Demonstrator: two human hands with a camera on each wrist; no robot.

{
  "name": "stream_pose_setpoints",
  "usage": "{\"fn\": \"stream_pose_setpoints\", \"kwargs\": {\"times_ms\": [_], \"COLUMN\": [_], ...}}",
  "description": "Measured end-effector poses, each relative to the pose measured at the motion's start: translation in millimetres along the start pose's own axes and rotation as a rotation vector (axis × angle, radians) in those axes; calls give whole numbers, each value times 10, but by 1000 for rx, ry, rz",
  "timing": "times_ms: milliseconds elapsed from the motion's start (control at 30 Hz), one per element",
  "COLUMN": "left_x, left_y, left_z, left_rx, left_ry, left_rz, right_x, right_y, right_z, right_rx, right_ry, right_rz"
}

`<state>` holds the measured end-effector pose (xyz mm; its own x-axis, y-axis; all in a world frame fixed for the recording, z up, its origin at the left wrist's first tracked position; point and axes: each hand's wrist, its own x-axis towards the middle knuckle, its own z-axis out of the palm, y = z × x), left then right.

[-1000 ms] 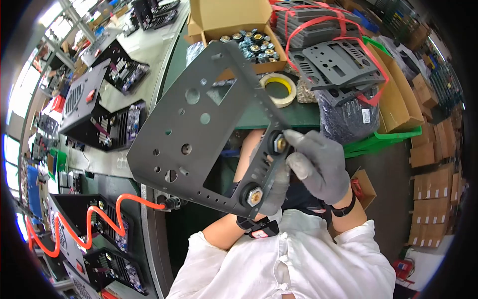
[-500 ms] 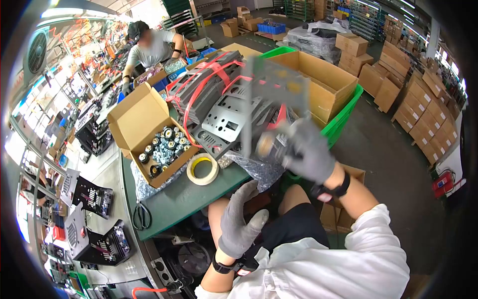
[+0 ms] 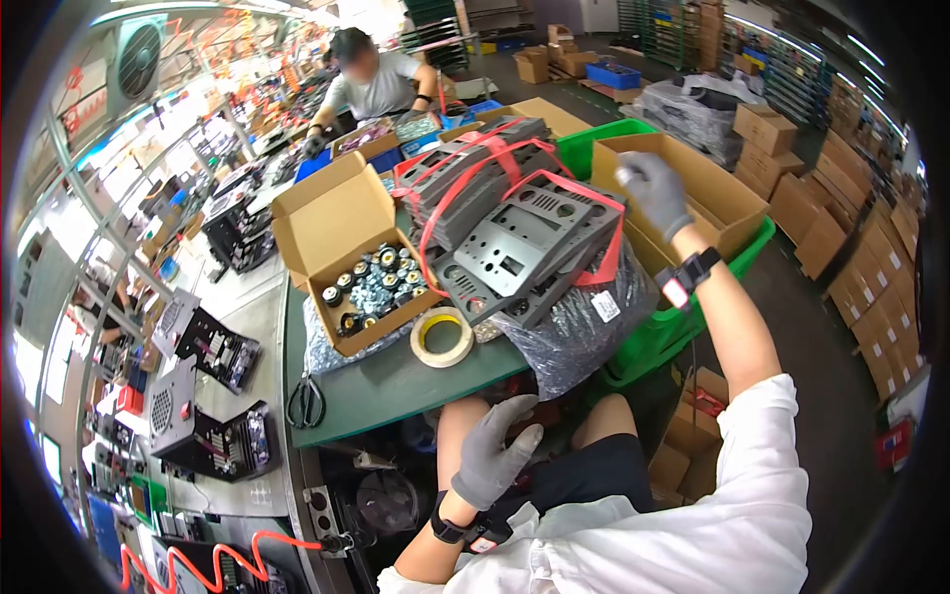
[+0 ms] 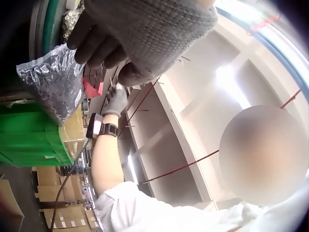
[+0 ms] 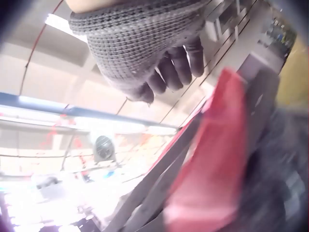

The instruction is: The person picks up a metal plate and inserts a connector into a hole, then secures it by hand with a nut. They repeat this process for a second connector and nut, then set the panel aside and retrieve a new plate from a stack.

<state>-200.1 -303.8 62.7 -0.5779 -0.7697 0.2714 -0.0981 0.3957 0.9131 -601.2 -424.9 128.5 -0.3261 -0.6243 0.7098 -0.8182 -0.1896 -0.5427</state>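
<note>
Over the open carton (image 3: 737, 203), my gloved right hand (image 3: 653, 193) is raised with loosely bent fingers and holds nothing visible. Those fingers hang apart from the strapped plates beneath them in the right wrist view, where the grey glove (image 5: 149, 53) fills the top. My gloved left hand (image 3: 490, 457) hovers above the lap, thumb spread, touching nothing. Grey metal plates (image 3: 534, 243) tied with red strapping (image 3: 457, 183) lie stacked between the carton and an open box of round feet (image 3: 376, 282).
Tape (image 3: 441, 358) and black scissors (image 3: 307, 402) lie on the green table (image 3: 371, 404). A plastic-wrapped bag (image 3: 584, 332) overhangs its edge beside a green crate (image 3: 643, 346). Black assemblies (image 3: 203, 436) stand on the left bench. Another person (image 3: 374, 84) works across the table.
The plate with round feet has left both hands and is out of sight. My right hand has moved away to the carton; the left has withdrawn over the lap. The head view has turned.
</note>
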Motion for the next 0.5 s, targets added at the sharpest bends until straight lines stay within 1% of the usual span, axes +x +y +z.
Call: {"fn": "stream_pose_setpoints", "kwargs": {"times_ms": [33, 67, 133, 200, 233, 267, 300, 333, 467, 500], "left_x": [-10, -19, -64, -96, -124, -167, -208, -241, -333, -338], "left_y": [-36, -80, -79, -18, -43, -93, -140, -170, -303, -333], "left_z": [-3, 7, -29, -103, -136, -160, -188, -230, -385, -413], "left_rx": [9, 9, 11, 18, 19, -9, -38, -41, -161, -200], "left_ry": [14, 14, 20, -43, -26, 38, 104, 124, 175, 164], "left_rz": [-11, -6, -11, -138, -138, -97, -57, -64, -115, -130], "right_x": [-73, -171, -351, -458, -498, -467, -406, -357, -297, -283], "right_y": [-429, -661, -1127, -1431, -1451, -1456, -1469, -1483, -1450, -1501], "right_z": [130, 300, 576, 775, 867, 914, 956, 983, 946, 866], "right_rx": [-27, -94, -395, -638, -628, -623, -606, -588, -468, -333], "right_ry": [-57, -156, -361, -659, -597, -603, -652, -703, -741, -723], "right_rz": [-180, -304, -456, -274, -273, -291, -175, -56, -22, 37]}}
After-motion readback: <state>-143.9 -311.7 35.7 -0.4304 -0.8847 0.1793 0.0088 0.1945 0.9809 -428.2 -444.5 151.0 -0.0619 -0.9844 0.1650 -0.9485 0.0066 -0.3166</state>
